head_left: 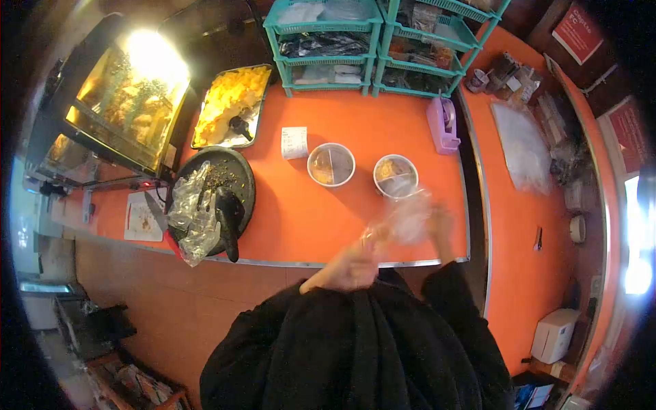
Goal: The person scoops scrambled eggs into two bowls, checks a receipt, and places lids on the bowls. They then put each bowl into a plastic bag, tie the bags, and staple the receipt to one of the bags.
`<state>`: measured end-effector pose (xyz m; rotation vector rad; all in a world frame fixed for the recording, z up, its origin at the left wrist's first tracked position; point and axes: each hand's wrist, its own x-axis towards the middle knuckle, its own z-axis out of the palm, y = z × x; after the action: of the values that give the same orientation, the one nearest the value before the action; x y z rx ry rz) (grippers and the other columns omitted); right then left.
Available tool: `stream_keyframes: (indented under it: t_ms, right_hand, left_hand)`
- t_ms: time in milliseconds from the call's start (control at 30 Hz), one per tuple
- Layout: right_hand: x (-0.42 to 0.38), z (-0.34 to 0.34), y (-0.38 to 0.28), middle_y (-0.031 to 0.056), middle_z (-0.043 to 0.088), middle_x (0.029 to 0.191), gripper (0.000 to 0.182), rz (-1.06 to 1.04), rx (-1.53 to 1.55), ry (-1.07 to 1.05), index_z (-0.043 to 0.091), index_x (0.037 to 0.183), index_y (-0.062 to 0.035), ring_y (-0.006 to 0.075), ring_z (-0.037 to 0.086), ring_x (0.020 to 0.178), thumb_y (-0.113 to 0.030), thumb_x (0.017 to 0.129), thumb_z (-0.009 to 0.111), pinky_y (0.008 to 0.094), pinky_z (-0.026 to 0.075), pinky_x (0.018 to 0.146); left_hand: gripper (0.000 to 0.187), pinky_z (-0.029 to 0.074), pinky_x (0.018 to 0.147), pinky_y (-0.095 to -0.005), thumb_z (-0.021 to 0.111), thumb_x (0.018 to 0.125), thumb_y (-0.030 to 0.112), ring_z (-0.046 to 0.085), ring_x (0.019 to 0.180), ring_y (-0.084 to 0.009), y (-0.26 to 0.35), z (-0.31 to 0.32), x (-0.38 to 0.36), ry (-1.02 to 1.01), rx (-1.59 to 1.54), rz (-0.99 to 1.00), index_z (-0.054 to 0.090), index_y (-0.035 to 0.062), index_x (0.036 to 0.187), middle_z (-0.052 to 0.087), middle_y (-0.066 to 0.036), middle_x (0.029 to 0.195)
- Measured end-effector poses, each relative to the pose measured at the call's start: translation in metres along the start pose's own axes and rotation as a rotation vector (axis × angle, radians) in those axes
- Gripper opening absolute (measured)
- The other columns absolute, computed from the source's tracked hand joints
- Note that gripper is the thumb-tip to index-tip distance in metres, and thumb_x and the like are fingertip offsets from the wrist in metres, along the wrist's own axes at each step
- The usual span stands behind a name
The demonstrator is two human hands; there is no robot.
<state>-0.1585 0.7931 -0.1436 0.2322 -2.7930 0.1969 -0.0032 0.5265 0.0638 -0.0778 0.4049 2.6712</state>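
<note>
My left hand (352, 263) and my right hand (441, 225) are raised over the near edge of the orange counter (301, 212), both blurred by motion. Between them they grip a clear plastic piece (408, 219), thin and see-through; whether it is a bag or a lid I cannot tell. Just beyond it stand two round bowls with clear lids, one in the middle (331, 165) and one to its right (395, 175), each holding food. My black sleeves fill the bottom of the view.
A paper receipt (294, 142) lies beside the bowls. A round black tray (240, 179) carries crumpled plastic gloves and a black scoop. Behind it sit a metal tray of yellow food (236, 96), a lit warming cabinet (126, 96), teal drawer racks (328, 48) and a purple tape dispenser (443, 124).
</note>
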Motion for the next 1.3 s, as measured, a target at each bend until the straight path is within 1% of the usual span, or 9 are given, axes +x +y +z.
stream_keyframes:
  t_ms: [100,300,433,500,600,700,900,1000,1300]
  right_hand:
    - [0.022,-0.065,0.089,0.0146,0.058,0.066,0.03,0.4,0.208,-0.14,0.053,0.068,-0.0032,0.0293,0.054,0.055,-0.031,0.073,0.063,0.0407,0.04,0.048]
    - [0.071,-0.139,-0.022,0.0198,0.055,0.072,0.015,-0.173,0.189,-0.374,0.055,0.077,-0.0013,0.0314,0.055,0.066,-0.015,0.071,0.058,0.0365,0.041,0.056]
    - [0.085,-0.177,-0.028,0.0198,0.055,0.07,0.02,-0.155,0.493,-0.476,0.056,0.073,-0.0003,0.0339,0.055,0.066,-0.019,0.067,0.061,0.0384,0.042,0.057]
    - [0.083,-0.179,-0.028,0.0199,0.055,0.069,0.023,-0.253,0.624,-0.464,0.057,0.073,-0.0005,0.0339,0.055,0.064,-0.022,0.067,0.063,0.0389,0.042,0.057]
    - [0.073,-0.17,-0.051,0.0196,0.056,0.07,0.026,-0.216,0.594,-0.656,0.057,0.075,-0.0013,0.0326,0.057,0.064,-0.026,0.068,0.063,0.0387,0.042,0.057]
    - [0.068,-0.176,-0.098,0.0181,0.058,0.073,0.027,-0.256,0.6,-0.715,0.058,0.079,-0.003,0.0327,0.057,0.067,-0.027,0.068,0.064,0.0394,0.043,0.059]
    - [0.053,-0.146,-0.098,0.0155,0.057,0.064,0.023,-0.295,0.473,-0.404,0.05,0.086,-0.0056,0.034,0.057,0.061,-0.016,0.07,0.062,0.0427,0.042,0.054]
    - [0.068,-0.1,-0.038,0.0155,0.054,0.059,0.021,-0.122,0.393,-0.241,0.045,0.086,-0.0065,0.0343,0.055,0.057,-0.012,0.071,0.059,0.0437,0.04,0.05]
    - [0.083,-0.14,-0.079,0.0132,0.054,0.07,0.019,-0.294,0.704,-0.089,0.05,0.088,-0.0054,0.0286,0.055,0.061,-0.009,0.071,0.058,0.0377,0.041,0.05]
  left_hand:
    - [0.025,0.035,0.053,-0.0199,0.054,0.079,0.005,0.042,0.063,-0.0053,0.007,0.008,-0.012,-0.03,0.162,0.145,0.043,0.0109,0.1,0.045,0.002,0.076]
    - [0.021,0.043,0.057,-0.0319,0.057,0.079,0.014,0.053,0.064,-0.0206,0.01,-0.118,0.056,0.393,1.569,0.555,0.048,0.0048,0.095,0.053,-0.01,0.076]
    - [0.023,0.045,0.066,-0.041,0.058,0.077,0.02,0.057,0.081,-0.0321,-0.031,-0.181,-0.02,0.127,2.02,-0.207,0.053,0.0061,0.094,0.057,-0.016,0.089]
    - [0.038,0.045,0.072,-0.0419,0.06,0.075,0.027,0.056,0.091,-0.0331,-0.023,-0.158,-0.035,0.431,1.969,-0.775,0.049,0.0098,0.107,0.057,-0.016,0.098]
    - [0.058,0.043,0.08,-0.0409,0.063,0.073,0.033,0.051,0.1,-0.0349,-0.007,-0.079,-0.025,0.638,1.997,-0.652,0.039,0.0085,0.12,0.054,-0.018,0.107]
    - [0.063,0.041,0.084,-0.0365,0.064,0.074,0.03,0.051,0.101,-0.0268,-0.025,-0.062,0.009,0.395,1.387,0.339,0.033,0.005,0.123,0.054,-0.014,0.106]
    - [0.025,0.042,0.055,-0.0241,0.057,0.073,0.002,0.048,0.063,-0.0085,-0.005,-0.086,0.065,0.603,0.595,0.552,0.047,0.0033,0.095,0.051,0.0,0.075]
    - [0.018,0.036,0.046,-0.0233,0.053,0.067,-0.005,0.041,0.051,-0.008,0.003,-0.073,0.066,0.821,1.372,0.993,0.046,0.0034,0.081,0.044,0.001,0.061]
    - [0.025,0.043,0.051,-0.0313,0.06,0.066,0.003,0.055,0.059,-0.0243,0.01,-0.028,0.073,0.822,1.747,0.844,0.05,0.0021,0.088,0.054,-0.013,0.069]
